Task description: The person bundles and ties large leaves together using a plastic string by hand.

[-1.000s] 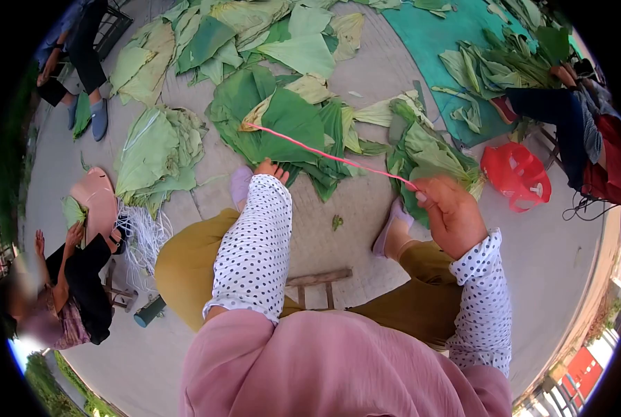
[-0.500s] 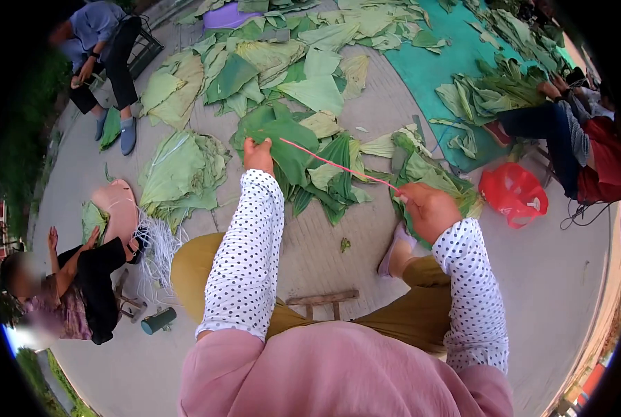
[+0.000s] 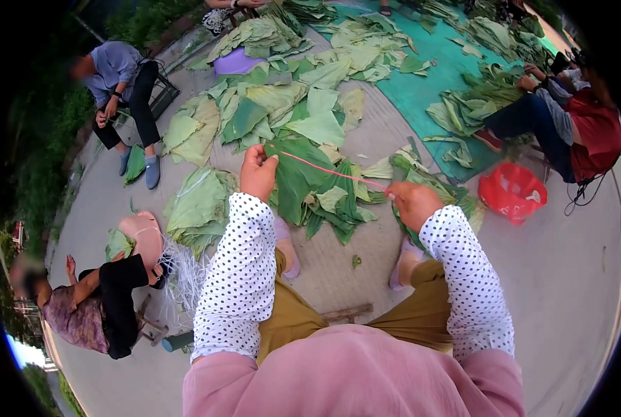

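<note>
My left hand (image 3: 257, 175) pinches the edge of a broad green leaf (image 3: 298, 184), which hangs to the right of the fingers. Across the leaf's upper part runs a thin pink string (image 3: 338, 173), stretched nearly straight between my hands. Its far end is close by my left thumb. My right hand (image 3: 416, 204) is closed on the other end, thumb against fingers. Below and behind the held leaf, a loose heap of green leaves (image 3: 338, 212) lies on the concrete near my feet.
A stack of leaves (image 3: 198, 208) and white strings (image 3: 182, 278) lie left, near a seated person (image 3: 81, 309) by a pink hat (image 3: 142, 238). More leaves cover the ground ahead. A red plastic basket (image 3: 510, 194) stands right, beside another seated person (image 3: 592, 128) and a green mat (image 3: 411, 104).
The view has shifted, showing more of the far ground. My left hand has turned, and the leaf now hangs more upright. The string stays stretched between both hands.
</note>
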Motion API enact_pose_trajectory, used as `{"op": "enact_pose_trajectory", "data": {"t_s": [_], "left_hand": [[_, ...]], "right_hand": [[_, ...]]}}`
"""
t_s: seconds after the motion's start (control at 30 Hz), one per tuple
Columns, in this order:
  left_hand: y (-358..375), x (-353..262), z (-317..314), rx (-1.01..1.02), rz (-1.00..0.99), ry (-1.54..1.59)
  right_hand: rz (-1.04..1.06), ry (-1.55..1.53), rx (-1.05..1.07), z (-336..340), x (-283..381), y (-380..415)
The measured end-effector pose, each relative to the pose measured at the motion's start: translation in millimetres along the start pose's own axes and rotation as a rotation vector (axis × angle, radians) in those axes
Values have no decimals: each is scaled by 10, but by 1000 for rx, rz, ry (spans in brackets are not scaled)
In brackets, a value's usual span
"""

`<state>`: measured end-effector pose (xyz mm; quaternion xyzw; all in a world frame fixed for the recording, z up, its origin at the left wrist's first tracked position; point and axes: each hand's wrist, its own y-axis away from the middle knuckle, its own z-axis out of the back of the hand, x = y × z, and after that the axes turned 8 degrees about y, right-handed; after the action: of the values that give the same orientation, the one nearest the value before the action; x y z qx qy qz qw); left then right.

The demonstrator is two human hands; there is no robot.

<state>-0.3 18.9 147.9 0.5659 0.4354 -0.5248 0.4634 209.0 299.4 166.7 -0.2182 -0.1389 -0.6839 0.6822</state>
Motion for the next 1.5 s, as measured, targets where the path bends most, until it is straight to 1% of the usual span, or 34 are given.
{"op": "enact_pose_trajectory", "data": {"t_s": [0.13,0.23,0.43,0.5,0.6,1.03,1.1,1.23,1.3,1.43,1.5], "left_hand": [[110,-161,-187,74,-4,127],[125,-165,-200,75,11,73],[120,-127,-170,90,-38,68],[123,-110,-178,75,-116,34],[134,-96,-180,64,-168,-10],[115,-23,-192,23,-207,-83],[117,13,-199,-30,-334,-268],[116,76,-220,-31,-351,-272],[118,95,-241,-64,-400,-350],[194,55,-312,-62,-384,-389],[318,68,-434,75,-322,-428]], "right_hand": [[-12,35,24,-19,-32,-30],[-10,38,23,-49,-47,-26],[-21,46,11,-45,7,-43],[-52,50,37,-38,27,-53],[-65,48,57,-31,48,-63],[-82,57,60,-42,-1,-47],[-45,59,39,-70,-42,-46],[-49,62,41,-75,-44,-44],[-57,82,48,-93,-60,-49],[-76,94,73,-66,-35,-57],[-65,32,71,-50,25,-84]]}}
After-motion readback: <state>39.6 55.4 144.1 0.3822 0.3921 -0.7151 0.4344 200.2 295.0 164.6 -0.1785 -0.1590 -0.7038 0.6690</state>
